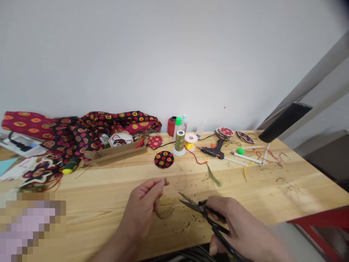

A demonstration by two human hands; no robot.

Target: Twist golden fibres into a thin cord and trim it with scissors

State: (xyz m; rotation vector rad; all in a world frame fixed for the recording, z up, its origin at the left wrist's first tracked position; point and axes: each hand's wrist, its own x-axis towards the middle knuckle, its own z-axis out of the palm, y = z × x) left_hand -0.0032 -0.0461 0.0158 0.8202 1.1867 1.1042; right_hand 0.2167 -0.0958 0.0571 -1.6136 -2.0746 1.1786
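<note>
My left hand [145, 200] pinches a thin olive-brown thread [165, 215] between thumb and fingertips. Part of the thread hangs in a loose loop below the fingers. My right hand [231, 218] grips black-handled scissors [192, 203] whose blades are parted and point left, a short way from the thread. Beyond my hands lies a round patterned fabric piece [164, 159], black with red and orange motifs. Behind it stand an olive thread spool [180, 141] and a yellow thread spool [190, 142]. A green tassel [212, 176] lies to their right.
A glue gun [214, 150], white glue sticks [247, 157] and thread scraps lie at the right. Patterned cloth [109, 122] is heaped at the left behind a cardboard tray [117, 155]. A black cylinder [285, 122] juts over the right edge. Dark clippings [188, 225] dot the table.
</note>
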